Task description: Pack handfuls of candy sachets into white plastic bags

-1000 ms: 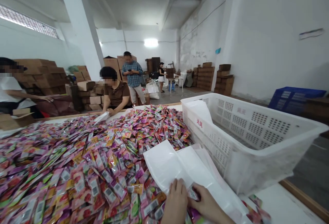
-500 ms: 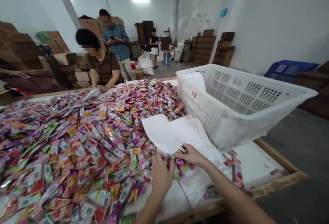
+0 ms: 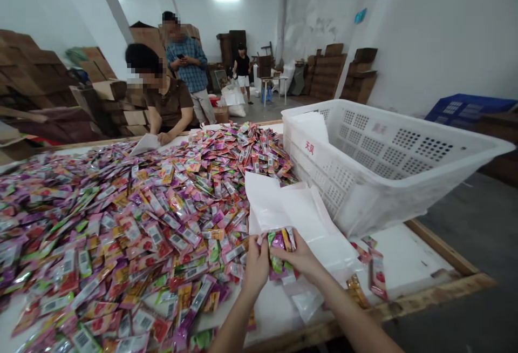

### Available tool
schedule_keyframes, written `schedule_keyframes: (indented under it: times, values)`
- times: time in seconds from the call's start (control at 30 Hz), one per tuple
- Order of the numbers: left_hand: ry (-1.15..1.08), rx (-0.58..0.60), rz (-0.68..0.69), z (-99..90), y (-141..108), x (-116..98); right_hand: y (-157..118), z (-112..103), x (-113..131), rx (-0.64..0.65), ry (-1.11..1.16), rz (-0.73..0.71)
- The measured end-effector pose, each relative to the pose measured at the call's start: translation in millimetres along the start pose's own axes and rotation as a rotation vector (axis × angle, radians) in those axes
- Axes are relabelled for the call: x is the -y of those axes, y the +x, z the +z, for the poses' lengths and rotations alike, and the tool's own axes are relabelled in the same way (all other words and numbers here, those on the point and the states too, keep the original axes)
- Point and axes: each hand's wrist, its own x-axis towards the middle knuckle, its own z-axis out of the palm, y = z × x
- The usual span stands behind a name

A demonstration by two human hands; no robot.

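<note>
A bunch of small colourful packets (image 3: 279, 245) is between my two hands, at the open end of a white plastic bag (image 3: 265, 207). My left hand (image 3: 257, 261) is closed round the bag's edge on the left side of the bunch. From the right, my right hand (image 3: 299, 256) grips the packets, its fingers across their front. More white bags (image 3: 311, 218) lie flat just beyond and under my right hand. A wide heap of similar packets (image 3: 162, 218) covers the table to the left.
A white perforated basket (image 3: 352, 196) stands at the table's right. The wooden table edge (image 3: 437, 293) runs along the front right. Across the table a person (image 3: 172, 99) handles a white bag (image 3: 145, 144). Two more people stand behind, near stacked cartons (image 3: 324, 80).
The packets between my hands now show more clearly at the bag's mouth. The bag has swung more upright and to the right. A gold packet now shows by my right forearm.
</note>
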Motion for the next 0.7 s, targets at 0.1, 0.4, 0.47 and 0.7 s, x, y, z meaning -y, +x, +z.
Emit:
schedule_keyframes:
  times: [0.1, 0.4, 0.47, 0.7]
  values:
    - [-0.004, 0.079, 0.019, 0.7, 1.7, 2.9, 2.4, 5.6, -4.3, -0.129, -0.066, -0.028]
    - [0.195, 0.110, 0.396, -13.7, -19.9, -16.6, -11.2, 9.8, 24.5, -0.036, 0.457, 0.301]
    - [0.223, 0.109, 0.400, -11.8, -27.0, -14.6, -18.7, 8.1, 23.8, -0.024, 0.517, 0.291]
    - [0.445, 0.094, 0.329, 2.2, -16.2, 19.0, -6.9, -16.7, -30.0, -0.061, 0.165, -0.003]
